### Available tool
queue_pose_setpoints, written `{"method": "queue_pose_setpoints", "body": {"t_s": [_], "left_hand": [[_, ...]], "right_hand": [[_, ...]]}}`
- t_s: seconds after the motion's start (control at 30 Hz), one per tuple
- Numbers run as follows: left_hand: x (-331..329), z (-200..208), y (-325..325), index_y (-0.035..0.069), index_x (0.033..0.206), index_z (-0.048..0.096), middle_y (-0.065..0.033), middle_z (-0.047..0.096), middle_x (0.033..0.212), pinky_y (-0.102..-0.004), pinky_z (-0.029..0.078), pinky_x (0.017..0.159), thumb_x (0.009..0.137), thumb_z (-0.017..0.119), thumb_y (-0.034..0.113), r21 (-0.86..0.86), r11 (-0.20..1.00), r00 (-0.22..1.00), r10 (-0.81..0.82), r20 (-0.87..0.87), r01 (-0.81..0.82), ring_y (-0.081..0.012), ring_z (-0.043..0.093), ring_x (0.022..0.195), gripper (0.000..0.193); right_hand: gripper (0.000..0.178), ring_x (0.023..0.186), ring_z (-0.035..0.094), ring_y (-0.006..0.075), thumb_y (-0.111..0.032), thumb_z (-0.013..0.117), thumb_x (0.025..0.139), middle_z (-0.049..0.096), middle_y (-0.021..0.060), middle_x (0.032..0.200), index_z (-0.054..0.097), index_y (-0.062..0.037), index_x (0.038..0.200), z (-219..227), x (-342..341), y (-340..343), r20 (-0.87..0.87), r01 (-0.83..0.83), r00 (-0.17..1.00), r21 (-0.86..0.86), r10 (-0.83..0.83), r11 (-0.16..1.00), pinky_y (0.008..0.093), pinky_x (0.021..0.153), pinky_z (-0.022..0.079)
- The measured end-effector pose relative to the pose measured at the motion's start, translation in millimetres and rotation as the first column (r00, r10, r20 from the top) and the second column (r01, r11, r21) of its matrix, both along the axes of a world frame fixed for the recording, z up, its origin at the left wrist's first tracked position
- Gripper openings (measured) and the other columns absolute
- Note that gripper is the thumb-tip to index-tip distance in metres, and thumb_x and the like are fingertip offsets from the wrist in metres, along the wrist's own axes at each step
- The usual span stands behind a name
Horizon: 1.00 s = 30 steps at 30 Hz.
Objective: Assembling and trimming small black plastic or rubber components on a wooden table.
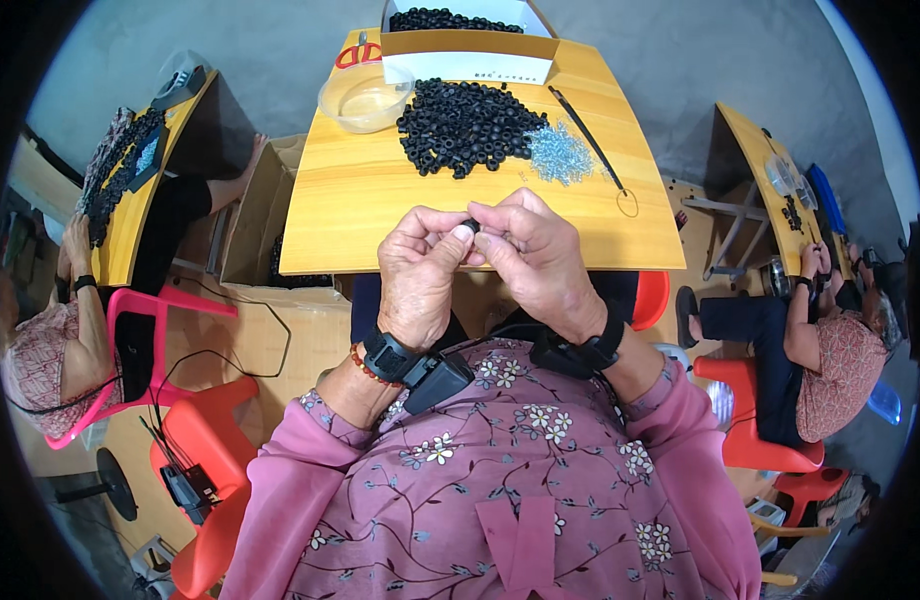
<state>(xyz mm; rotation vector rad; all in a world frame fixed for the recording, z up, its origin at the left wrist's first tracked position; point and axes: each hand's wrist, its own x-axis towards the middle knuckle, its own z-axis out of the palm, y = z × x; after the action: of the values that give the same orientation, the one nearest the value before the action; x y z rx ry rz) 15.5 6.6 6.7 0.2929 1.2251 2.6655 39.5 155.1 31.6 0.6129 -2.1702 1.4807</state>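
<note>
Just off the table's near edge, my two hands meet around a small black round piece (pixel 471 226). My left hand (pixel 418 268) pinches it between thumb and fingertips. From the other side, my right hand (pixel 542 262) has its thumb and forefinger closed on it as well; fingertips hide most of the piece. Beyond them on the table lies a heap of small black round pieces (pixel 460 125), some showing a hole. Against its right side is a smaller pile of shiny, pale-blue clear bits (pixel 562 155).
A clear plastic bowl (pixel 365 100), red-handled scissors (pixel 358 52) and a box (pixel 465 65) of black pieces stand toward the back. A thin black stick (pixel 590 140) with a wire loop lies right. Other people sit at tables (pixel 195 105) on both sides. A cardboard carton (pixel 255 215) stands left.
</note>
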Motion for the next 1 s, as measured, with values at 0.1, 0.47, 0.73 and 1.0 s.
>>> {"method": "queue_pose_setpoints", "body": {"t_s": [0.1, 0.47, 0.73, 1.0], "left_hand": [[1.2, -0.4, 0.8, 0.000, 0.096, 0.060, -0.0088, 0.067, 0.092, -0.0239, 0.058, 0.071, 0.093, 0.058, -0.007, 0.011, 1.000, 1.000, 0.007, 0.012, -0.007, -0.0118, 0.066, 0.076, 0.008], [1.0, 0.0, -0.5, 0.002, 0.099, 0.060, -0.0094, 0.068, 0.097, -0.0289, 0.058, 0.076, 0.094, 0.059, -0.004, -0.060, 0.998, 0.997, 0.002, -0.077, -0.006, -0.0150, 0.067, 0.084, 0.008], [5.2, 1.3, 6.3, 0.001, 0.093, 0.056, -0.0078, 0.065, 0.089, -0.0245, 0.056, 0.069, 0.091, 0.061, -0.007, -0.067, 0.990, 0.991, 0.122, -0.055, -0.126, -0.0122, 0.066, 0.074, 0.009], [1.5, -1.2, 2.3, 0.002, 0.091, 0.057, -0.0063, 0.065, 0.087, -0.0239, 0.056, 0.068, 0.090, 0.062, -0.007, -0.127, 0.972, 0.971, 0.175, -0.164, -0.197, -0.0111, 0.065, 0.074, 0.010]], "right_hand": [[0.024, 0.072, 0.059, 0.0152, 0.004, 0.064, 0.087, 0.057, 0.0092, 0.086, 0.066, 0.0017, 0.111, 0.3, 1.9, -0.6, 0.109, 0.013, 0.994, -0.076, -0.005, 0.997, 0.0264, 0.062, 0.050], [0.012, 0.070, 0.062, 0.0137, -0.001, 0.060, 0.092, 0.059, 0.0097, 0.088, 0.064, 0.0055, 0.101, 6.7, -0.3, 4.8, 0.276, 0.033, 0.961, -0.119, 0.001, 0.992, 0.0258, 0.061, 0.053], [0.011, 0.070, 0.063, 0.0134, -0.002, 0.057, 0.096, 0.060, 0.0094, 0.090, 0.061, 0.0043, 0.104, 1.4, 3.7, -13.0, 0.270, 0.110, 0.961, -0.145, -0.067, 0.983, 0.0250, 0.059, 0.052], [0.016, 0.070, 0.063, 0.0151, -0.002, 0.059, 0.094, 0.060, 0.0100, 0.087, 0.062, 0.0037, 0.108, 8.8, 1.7, -10.7, 0.346, 0.142, 0.933, -0.091, -0.102, 0.986, 0.0279, 0.059, 0.051]]}}
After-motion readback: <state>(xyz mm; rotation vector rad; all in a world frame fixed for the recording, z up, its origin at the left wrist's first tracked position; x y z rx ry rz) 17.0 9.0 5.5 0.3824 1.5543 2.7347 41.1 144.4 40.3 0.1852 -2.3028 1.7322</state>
